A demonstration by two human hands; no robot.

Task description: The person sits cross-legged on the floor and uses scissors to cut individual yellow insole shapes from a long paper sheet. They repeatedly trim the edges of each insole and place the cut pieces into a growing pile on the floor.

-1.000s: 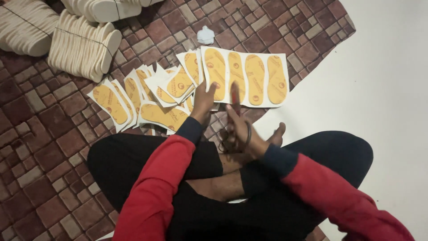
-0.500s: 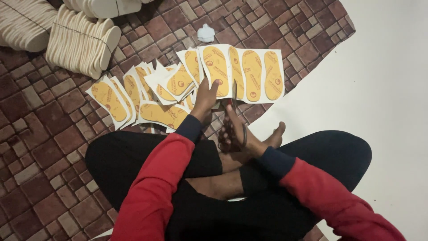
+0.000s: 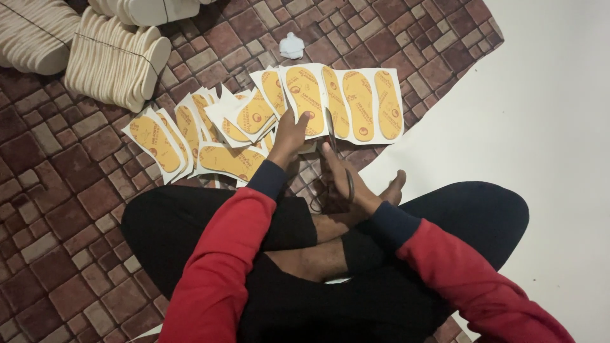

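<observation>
At twelve o'clock on the floor, the left hand (image 3: pixel 289 134) pinches an insole sheet (image 3: pixel 343 101); the right hand (image 3: pixel 346 181) grips scissors (image 3: pixel 337 159), mid-cut. Following the printed outline calls for steady alignment.

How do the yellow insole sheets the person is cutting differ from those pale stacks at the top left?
The white sheets printed with yellow insole shapes lie flat, fanned loosely across the brick-pattern mat; the bundled cream foam soles stand on edge, packed tightly. The sheets are thin and printed; the soles look thicker and plain. Both share a foot-shaped outline.
</observation>
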